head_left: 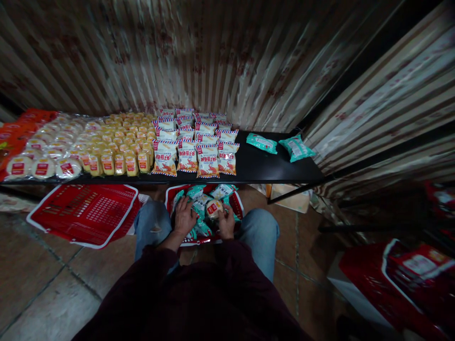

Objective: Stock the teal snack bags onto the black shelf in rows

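Note:
Between my knees stands a red basket (240,201) with several teal snack bags (202,201) in it. My right hand (226,223) is at the basket's right side, its thumb and fingers closed on a round cake (214,208) in clear wrapping with a red label. My left hand (185,217) lies over the teal bags on the left, its fingers stretched out and touching them. Beneath that palm, the bags are partly hidden.
A black shelf (263,168) ahead bears white-and-red snack bags (207,161), small yellow cakes (121,163), round white cakes (44,166), orange packs (26,123) and two teal bags (261,143). An empty red basket (85,213) sits tilted left; red packages (423,265) lie right.

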Available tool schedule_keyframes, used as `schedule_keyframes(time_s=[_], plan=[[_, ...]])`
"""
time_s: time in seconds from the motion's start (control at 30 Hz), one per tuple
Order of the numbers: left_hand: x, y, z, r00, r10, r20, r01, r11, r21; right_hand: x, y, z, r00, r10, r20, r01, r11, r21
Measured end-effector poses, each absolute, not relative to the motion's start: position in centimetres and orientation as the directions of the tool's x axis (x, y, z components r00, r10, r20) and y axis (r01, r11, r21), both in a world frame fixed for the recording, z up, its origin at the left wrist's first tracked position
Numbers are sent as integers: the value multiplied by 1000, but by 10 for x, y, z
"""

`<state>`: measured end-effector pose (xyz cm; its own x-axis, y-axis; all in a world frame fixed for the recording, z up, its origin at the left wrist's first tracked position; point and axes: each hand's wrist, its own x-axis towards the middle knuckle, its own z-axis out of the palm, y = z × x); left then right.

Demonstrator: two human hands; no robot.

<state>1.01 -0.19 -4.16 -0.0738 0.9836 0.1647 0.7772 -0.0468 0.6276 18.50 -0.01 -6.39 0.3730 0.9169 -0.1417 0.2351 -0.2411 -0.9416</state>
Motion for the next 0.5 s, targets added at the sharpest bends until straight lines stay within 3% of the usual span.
schedule_keyframes(time_s=[0.13,0.27,0.37,0.5], plan=[[10,-7,-26,99,974,206,777,-205,595,182,2,-59,418,890,-183,96,-243,-965],[12,-11,-16,134,964,228,724,-252,642,178,3,-49,359,921,-151,58,-184,-981],[14,-14,-16,116,973,201,629,-229,743,172,3,-43,298,939,-170,-32,-168,-985],[15,-16,-25,3,997,77,488,-69,870,165,3,-38,249,944,-218,-104,-198,-975]])
